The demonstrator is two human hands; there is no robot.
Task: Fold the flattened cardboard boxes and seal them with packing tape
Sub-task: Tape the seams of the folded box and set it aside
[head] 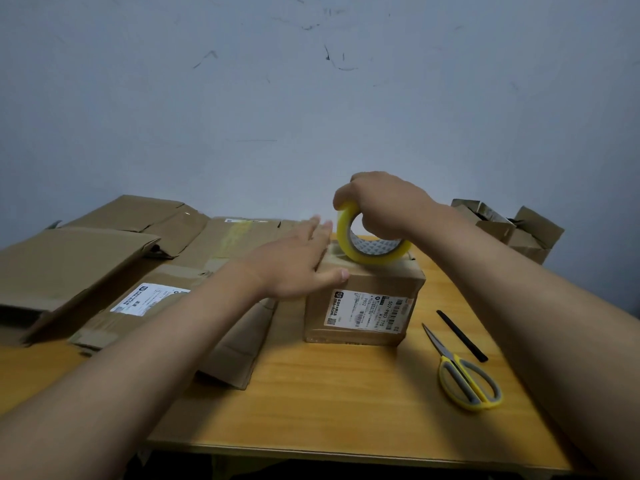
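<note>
A folded box [363, 299] stands at the centre of the wooden surface [346, 393]. On its near face a shipping label [369, 314] is stuck sideways; "507-P802 T70" and "P802" can be read, the rest being too small. The tape roll [367, 242] is held upright on the box top by the right hand [384, 202], its grip closed around the roll. The left hand [294, 268] is laid flat, fingers spread, on the box's top left edge. Flattened boxes [104, 265] are piled at 9 o'clock, one bearing an illegible label. Scissors [464, 379] lie at 4 o'clock, beside a black strip [462, 336].
</note>
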